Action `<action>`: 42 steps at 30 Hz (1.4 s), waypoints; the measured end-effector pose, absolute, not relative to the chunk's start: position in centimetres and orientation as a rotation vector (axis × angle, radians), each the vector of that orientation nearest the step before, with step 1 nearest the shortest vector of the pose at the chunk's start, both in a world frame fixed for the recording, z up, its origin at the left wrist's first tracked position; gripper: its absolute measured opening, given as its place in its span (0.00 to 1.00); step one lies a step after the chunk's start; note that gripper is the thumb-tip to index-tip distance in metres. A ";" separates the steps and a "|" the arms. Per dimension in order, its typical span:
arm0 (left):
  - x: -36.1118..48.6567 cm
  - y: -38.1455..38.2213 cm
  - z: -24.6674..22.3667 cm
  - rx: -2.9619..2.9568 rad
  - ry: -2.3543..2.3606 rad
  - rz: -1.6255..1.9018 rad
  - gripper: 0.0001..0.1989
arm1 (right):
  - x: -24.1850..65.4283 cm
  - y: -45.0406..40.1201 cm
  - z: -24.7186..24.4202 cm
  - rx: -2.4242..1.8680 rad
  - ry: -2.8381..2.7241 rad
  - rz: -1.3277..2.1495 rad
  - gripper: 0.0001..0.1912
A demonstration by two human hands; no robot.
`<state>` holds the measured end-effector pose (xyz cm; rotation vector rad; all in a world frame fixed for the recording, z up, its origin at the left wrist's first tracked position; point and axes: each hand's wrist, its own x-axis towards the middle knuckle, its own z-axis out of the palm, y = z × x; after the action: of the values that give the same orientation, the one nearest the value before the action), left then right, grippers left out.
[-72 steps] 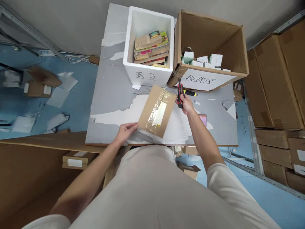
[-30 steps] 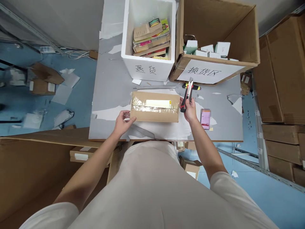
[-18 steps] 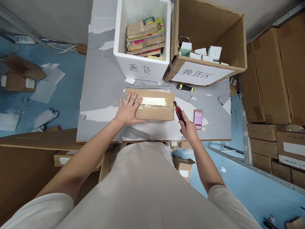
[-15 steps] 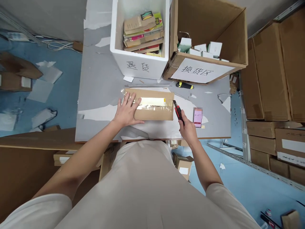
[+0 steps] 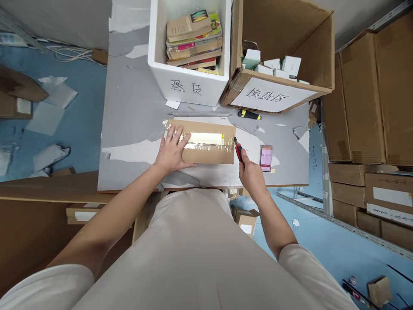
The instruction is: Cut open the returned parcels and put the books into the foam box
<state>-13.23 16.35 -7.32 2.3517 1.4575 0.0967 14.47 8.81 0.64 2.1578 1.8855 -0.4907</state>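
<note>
Head view, looking down: on a grey counter point(image 5: 129, 103), an oblong box point(image 5: 222, 156) lay lengthwise across the middle, in front of the wearer. The left grip point(image 5: 171, 153) was spread wide, palm down over the box's left end, pinching nothing; it seemed placed there to keep the box from sliding. The right grip point(image 5: 251, 174) was closed around a red and black knife point(image 5: 238, 151), whose tip pointed away from the body, right at the box's right end. Whether the tip touched could not be told. Having the two grips at opposite ends probably kept the left fingers away from the blade. The box lay label up, which left its taped seam exposed.

The box was plain brown cardboard with straight edges. Clear tape point(image 5: 211, 147) ran along its top, shiny and wrinkled; the label point(image 5: 206, 138) was a pale strip. The counter's covering was torn into ragged white patches. Behind stood a thick-walled white foam bin point(image 5: 189, 88) with an uneven stack of paper books point(image 5: 193, 41), and beside it a carton point(image 5: 284, 26) with small white packs point(image 5: 291, 66). Their handwritten fronts faced the wearer, likely for easy reading. A black and yellow cutter point(image 5: 249, 115) lay before the carton, and a flat, pink-screened phone point(image 5: 266, 158) lay right of the knife.
</note>
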 end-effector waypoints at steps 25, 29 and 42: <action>-13.0 15.9 -7.4 2.321 1.478 0.113 0.58 | 12.4 6.1 4.1 1.972 1.664 -0.516 0.30; -13.1 15.8 -7.7 2.322 1.463 0.166 0.59 | 12.5 5.1 4.1 1.984 1.708 -0.510 0.30; -13.0 15.7 -7.0 2.338 1.473 0.075 0.59 | 15.0 2.2 4.3 2.284 1.726 -0.563 0.31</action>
<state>-13.04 15.74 -6.98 2.3376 1.4726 0.0754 14.98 2.23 4.26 2.2844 1.7260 -0.5629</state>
